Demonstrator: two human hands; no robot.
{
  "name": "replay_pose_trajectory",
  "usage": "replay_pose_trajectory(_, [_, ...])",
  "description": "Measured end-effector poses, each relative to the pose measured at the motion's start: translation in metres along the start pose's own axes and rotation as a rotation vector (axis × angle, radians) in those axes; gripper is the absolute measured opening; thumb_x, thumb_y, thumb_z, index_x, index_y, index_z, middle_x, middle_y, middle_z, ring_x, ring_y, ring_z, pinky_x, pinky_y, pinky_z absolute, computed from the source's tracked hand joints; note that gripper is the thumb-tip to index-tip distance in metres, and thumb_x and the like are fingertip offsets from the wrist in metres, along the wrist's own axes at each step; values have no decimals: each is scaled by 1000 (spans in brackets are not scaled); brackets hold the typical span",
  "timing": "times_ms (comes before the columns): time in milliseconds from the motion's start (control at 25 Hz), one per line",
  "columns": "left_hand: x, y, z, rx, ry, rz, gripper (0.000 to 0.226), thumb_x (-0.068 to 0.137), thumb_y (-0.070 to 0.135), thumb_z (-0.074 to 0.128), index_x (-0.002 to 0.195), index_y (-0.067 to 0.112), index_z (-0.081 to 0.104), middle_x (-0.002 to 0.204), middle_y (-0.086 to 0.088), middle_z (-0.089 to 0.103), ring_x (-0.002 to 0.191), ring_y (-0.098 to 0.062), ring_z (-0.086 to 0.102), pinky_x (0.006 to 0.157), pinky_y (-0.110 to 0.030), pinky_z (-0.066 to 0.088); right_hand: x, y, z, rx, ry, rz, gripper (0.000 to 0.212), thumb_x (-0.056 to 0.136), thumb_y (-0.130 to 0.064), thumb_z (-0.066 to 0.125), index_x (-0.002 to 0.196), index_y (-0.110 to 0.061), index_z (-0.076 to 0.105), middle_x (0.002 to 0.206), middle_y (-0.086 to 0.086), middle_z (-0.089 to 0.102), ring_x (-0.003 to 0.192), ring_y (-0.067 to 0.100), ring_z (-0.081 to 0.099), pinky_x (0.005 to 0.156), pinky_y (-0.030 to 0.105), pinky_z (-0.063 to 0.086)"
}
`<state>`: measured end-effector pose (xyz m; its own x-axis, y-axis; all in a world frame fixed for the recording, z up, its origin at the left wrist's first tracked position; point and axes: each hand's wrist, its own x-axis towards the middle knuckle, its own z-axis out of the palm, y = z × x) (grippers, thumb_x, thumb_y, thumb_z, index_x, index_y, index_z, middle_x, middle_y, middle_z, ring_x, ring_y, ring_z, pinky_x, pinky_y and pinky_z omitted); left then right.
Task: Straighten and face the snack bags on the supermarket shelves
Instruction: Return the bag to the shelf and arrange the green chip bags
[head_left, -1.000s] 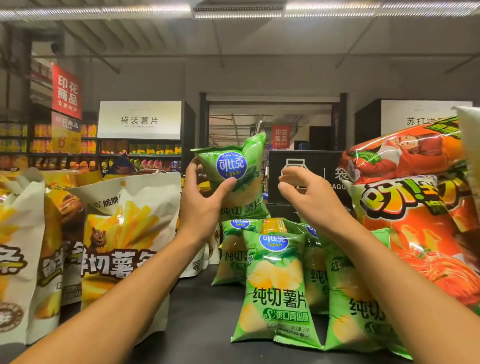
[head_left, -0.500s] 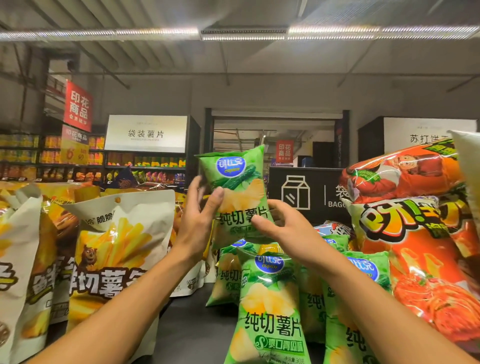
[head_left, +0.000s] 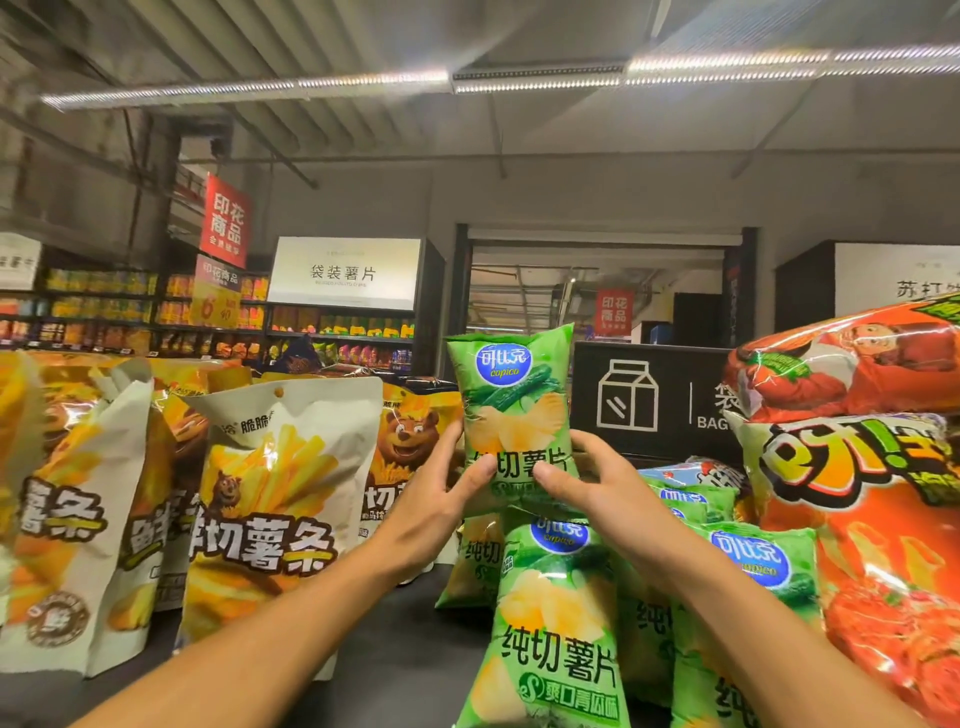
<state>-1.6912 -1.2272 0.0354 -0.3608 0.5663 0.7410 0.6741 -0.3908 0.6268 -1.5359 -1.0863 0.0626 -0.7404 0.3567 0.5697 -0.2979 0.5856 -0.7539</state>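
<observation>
A: Now, item one: green chip bag (head_left: 511, 415), centre of the frame, upright, label facing out. Where does it stand?

B: Raised above the other green bags (head_left: 558, 618) that lean on the dark shelf (head_left: 400, 649) at lower centre. Left hand (head_left: 431, 512) grasps its lower left edge, thumb on the front; right hand (head_left: 605, 499) grasps the lower right edge the same way. Both sets of fingers are curled round the bag, neither released.

A: Neighbours?

B: White and yellow fries bags (head_left: 270, 499) at left; big orange-red bags (head_left: 872, 519) at right, crowding the green row.

A: Handling note?

B: I would judge it best to lower it straight behind the front green bag, keeping the blue logo level and forward. Light pressure only, since the bag is puffed and the chips are brittle. Seat the bottom seam flat so it does not tip.
</observation>
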Motion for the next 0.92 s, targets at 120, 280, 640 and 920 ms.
replay_pose_trajectory(120, [1, -7, -2, 42, 2, -5, 75, 82, 76, 51, 147, 47, 29, 141, 27, 50, 129, 6, 47, 106, -26, 43, 0, 2, 0, 1, 9, -34, 33, 90, -34, 73, 120, -32, 61, 113, -13, 73, 100, 1, 70, 91, 27, 54])
replay_pose_trajectory(280, [-2, -2, -3, 37, -64, -31, 69, 80, 77, 54, 141, 63, 24, 135, 42, 45, 128, 14, 43, 93, -4, 41, -3, 5, -2, -30, 31, -62, 33, 91, -35, 70, 122, -30, 60, 114, -15, 72, 99, -5, 68, 85, 17, 53])
replay_pose_trajectory(640, [-4, 6, 9, -91, 19, 37, 67, 79, 77, 53, 128, 33, 57, 123, 9, 68, 114, -13, 63, 94, -42, 52, -5, -3, 0, -13, 87, -128, 64, 80, -61, 61, 135, -27, 57, 122, -15, 70, 112, -2, 65, 93, 21, 51])
replay_pose_trajectory(920, [-3, 6, 13, -104, 42, 59, 52, 84, 60, 57, 121, 22, 59, 107, 6, 72, 79, -7, 62, 57, -25, 48, -7, -5, -4, -33, 88, -116, 61, 87, -53, 52, 141, -24, 53, 126, -14, 69, 114, -1, 64, 99, 23, 51])
